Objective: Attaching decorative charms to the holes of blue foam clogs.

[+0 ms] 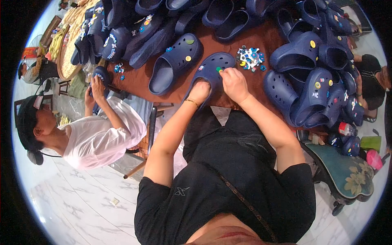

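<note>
A navy blue clog lies at the table's near edge with its toe pointing away from me. My left hand is pushed into its foot opening, so the fingers are hidden under the upper. With fingers pinched together, my right hand holds a small green shoe charm against the top of the clog. A pale charm sits on the upper's left side. Just left lies another navy clog bearing several charms. Beyond my right hand is a pile of loose charms in blue, white and yellow.
Navy clogs crowd the far side of the brown-covered table and are heaped at right. A co-worker in white sits at left, handling a clog. A green padded stool stands at lower right, near a bottle.
</note>
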{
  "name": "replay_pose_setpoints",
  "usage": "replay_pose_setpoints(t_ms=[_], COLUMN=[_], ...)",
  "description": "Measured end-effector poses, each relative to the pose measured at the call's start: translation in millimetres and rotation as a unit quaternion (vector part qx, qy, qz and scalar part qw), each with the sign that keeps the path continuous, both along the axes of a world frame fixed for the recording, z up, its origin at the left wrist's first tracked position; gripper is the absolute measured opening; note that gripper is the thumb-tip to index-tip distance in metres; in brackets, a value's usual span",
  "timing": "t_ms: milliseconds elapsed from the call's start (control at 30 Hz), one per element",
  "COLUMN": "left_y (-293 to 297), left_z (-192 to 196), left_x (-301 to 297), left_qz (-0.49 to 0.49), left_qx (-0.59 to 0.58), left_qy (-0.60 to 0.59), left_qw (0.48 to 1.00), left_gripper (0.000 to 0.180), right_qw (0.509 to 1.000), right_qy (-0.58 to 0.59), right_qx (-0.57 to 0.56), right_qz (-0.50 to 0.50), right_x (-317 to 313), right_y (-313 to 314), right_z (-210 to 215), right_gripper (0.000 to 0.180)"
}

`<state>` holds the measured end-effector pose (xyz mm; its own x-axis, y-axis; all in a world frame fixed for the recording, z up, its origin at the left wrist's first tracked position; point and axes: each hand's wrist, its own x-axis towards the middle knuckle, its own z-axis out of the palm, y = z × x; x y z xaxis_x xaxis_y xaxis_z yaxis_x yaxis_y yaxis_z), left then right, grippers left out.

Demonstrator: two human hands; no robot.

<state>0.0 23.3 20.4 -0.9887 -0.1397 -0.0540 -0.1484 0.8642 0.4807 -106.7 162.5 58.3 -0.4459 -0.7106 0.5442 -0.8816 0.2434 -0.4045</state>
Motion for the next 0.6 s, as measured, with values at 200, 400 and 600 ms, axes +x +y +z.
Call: replay_pose_setpoints(t_ms=[200,400,600], left_y=[-0.2,-0.8,1.6], left_z=[4.3,-1.3,-8.5], left_x=[-0.1,0.3,0.9], left_qz=[0.011,0.029,0.030], left_qx=[0.010,0.002,-0.002], left_qy=[-0.003,-0.009,0.003], left_qw=[1.000,1.000,1.000], left_gripper=[0.017,0.019,0.019], right_qw=[0.999,0.966,0.900], right_qy=[-0.031,-0.016,-0.031], right_qx=[0.004,0.128,0.344], right_qz=[0.011,-0.223,-0.266], right_x=[-7.2,-102.5,-140.1], right_y=[6.4,-12.5,-29.6], right_z=[-7.8,-5.8,-14.9], right_gripper=[0.016,0.017,0.024])
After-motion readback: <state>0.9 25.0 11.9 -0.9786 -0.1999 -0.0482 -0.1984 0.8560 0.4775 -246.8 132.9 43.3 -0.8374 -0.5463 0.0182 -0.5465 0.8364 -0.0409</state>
